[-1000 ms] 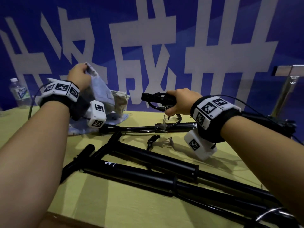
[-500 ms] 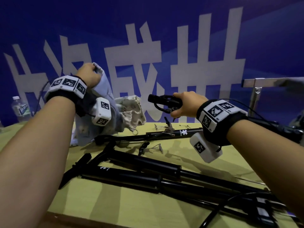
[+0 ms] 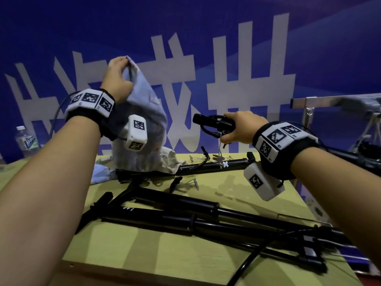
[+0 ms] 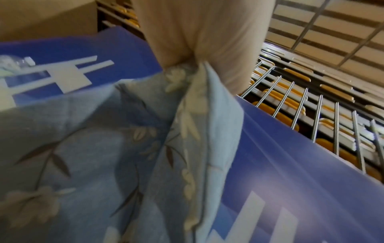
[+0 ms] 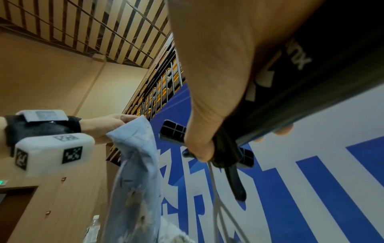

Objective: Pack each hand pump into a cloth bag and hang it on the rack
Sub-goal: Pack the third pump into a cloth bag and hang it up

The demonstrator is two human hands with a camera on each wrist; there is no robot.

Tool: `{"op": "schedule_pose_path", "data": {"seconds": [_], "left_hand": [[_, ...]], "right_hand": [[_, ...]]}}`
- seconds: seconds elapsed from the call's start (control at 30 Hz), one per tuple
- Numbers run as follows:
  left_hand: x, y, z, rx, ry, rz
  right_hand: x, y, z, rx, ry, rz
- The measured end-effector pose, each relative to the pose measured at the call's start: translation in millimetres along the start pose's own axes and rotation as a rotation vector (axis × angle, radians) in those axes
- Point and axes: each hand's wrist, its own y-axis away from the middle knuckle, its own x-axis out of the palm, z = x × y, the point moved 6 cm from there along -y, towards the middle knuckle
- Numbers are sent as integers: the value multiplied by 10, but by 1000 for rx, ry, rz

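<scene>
My left hand [image 3: 117, 77] pinches the top edge of a light blue flowered cloth bag [image 3: 144, 124], held up above the table so it hangs down; the same bag [image 4: 104, 156] fills the left wrist view. My right hand [image 3: 241, 129] grips a black hand pump [image 3: 212, 122] near its handle end, level in the air, to the right of the bag. In the right wrist view the pump [image 5: 311, 82] runs under my palm. Several more black pumps [image 3: 185, 215] lie on the yellow-green table [image 3: 165, 254]. A metal rack bar [image 3: 329, 102] stands at the right.
A beige cloth bag [image 3: 171, 159] lies crumpled on the table behind another pump [image 3: 216, 168]. A water bottle [image 3: 25, 141] stands at the far left. A blue banner with white characters [image 3: 226, 69] closes off the back. The table's front edge [image 3: 144, 271] is near me.
My left hand has lifted the blue bag higher, so it now hangs stretched below the fingers. The right hand has kept the pump at about the same height.
</scene>
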Motion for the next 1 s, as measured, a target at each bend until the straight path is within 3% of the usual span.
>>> {"op": "schedule_pose_path", "data": {"seconds": [0.13,0.23,0.37,0.53,0.57,0.73,0.83,0.9,1.0], "left_hand": [[64,61,-239,-101,291,57],[112,78,-551,-79,498,39],[219,86,-995,-99,716,123],[378,152,-1208,-357,925,111],[454,180,-1180,-411,891,134],[910,447,-563,-563,277,308],[1167,798,-308,-586,-88,435],[1365,1030,-408,-486,-232,624],[1692,1456,-854,-301,-160,966]], "right_hand": [[-135,77,-118,24,-70,-63],[-267,152,-255,53,-113,-131],[-430,283,-460,104,-149,-225],[-635,490,-763,165,-241,-368],[-654,532,-827,174,-255,-378],[-631,712,-1018,197,-275,-308],[-540,793,-1066,210,-261,-235],[-470,829,-1084,221,-252,-198],[-379,866,-1073,218,-239,-161]]}}
